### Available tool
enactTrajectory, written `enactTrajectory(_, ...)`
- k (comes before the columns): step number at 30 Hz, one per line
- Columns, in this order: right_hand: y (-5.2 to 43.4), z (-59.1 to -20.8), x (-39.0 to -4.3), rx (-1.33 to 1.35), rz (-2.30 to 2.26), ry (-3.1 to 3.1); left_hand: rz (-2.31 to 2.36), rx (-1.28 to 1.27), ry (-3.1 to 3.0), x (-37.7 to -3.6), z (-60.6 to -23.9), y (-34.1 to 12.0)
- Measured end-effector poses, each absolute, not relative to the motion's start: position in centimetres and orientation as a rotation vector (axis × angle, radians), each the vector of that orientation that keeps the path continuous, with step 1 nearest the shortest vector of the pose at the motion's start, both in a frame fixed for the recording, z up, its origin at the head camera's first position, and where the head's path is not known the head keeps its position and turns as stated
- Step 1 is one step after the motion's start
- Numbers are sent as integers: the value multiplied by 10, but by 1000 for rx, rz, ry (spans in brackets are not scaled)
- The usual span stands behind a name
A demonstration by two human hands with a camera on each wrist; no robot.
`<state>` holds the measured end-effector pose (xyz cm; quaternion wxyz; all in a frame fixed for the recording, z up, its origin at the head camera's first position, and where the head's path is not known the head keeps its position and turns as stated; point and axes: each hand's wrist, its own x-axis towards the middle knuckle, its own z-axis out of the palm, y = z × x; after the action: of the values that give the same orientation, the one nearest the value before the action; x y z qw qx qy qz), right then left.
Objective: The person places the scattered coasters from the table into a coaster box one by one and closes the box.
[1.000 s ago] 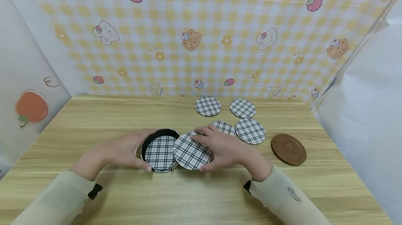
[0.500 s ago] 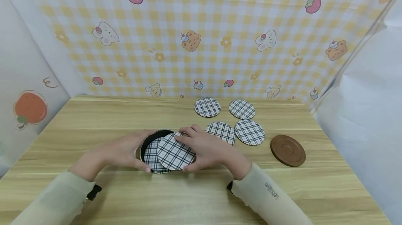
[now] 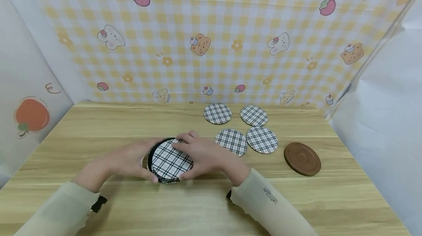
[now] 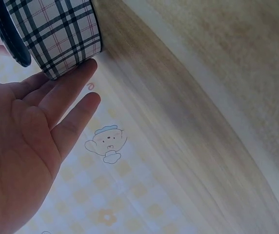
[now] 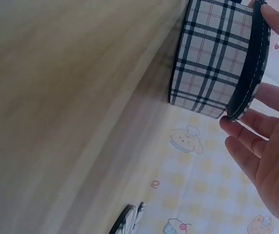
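A round plaid coaster (image 3: pixel 172 159) with stitched edging and a black underside lies over the mouth of a round plaid coaster holder (image 3: pixel 169 181). My right hand (image 3: pixel 207 155) pinches this coaster at its right edge between thumb and fingers. From the other side, my left hand (image 3: pixel 130 159) holds the holder, thumb at the near side and fingers behind. In the left wrist view, those fingertips touch the wall of the holder (image 4: pixel 64 36). The right wrist view has the coaster (image 5: pixel 250 66) tilted across the rim. Much of the holder's inside is hidden by the coaster.
Several matching plaid coasters lie to the right at the back, among them a near one (image 3: pixel 231 142) and a far one (image 3: pixel 217 114). A brown round wooden disc (image 3: pixel 302 159) lies further right. Patterned cloth (image 3: pixel 211 45) hangs behind the wooden table (image 3: pixel 204 206).
My right hand has carried the coaster leftward, from beside the holder to over its mouth. The left hand has stayed on the holder. A coaster behind the right hand has come fully into view.
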<state>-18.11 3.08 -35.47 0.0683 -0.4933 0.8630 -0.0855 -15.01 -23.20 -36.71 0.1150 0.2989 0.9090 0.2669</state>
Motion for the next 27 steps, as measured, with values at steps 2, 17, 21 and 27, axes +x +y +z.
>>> enactTrajectory(2, 28, -355, -182, -1483, -250, 2588, 785, 877, 2660, -150, -368, -232)
enactTrajectory(17, 19, -354, -185, -1469, -308, 2520, 761, 839, 2663, -148, -367, -231)
enactTrajectory(21, 18, -356, -187, -1456, -317, 2504, 759, 826, 2670, -147, -366, -231)
enactTrajectory(27, 15, -358, -189, -1446, -297, 2502, 762, 831, 2665, -146, -365, -231)
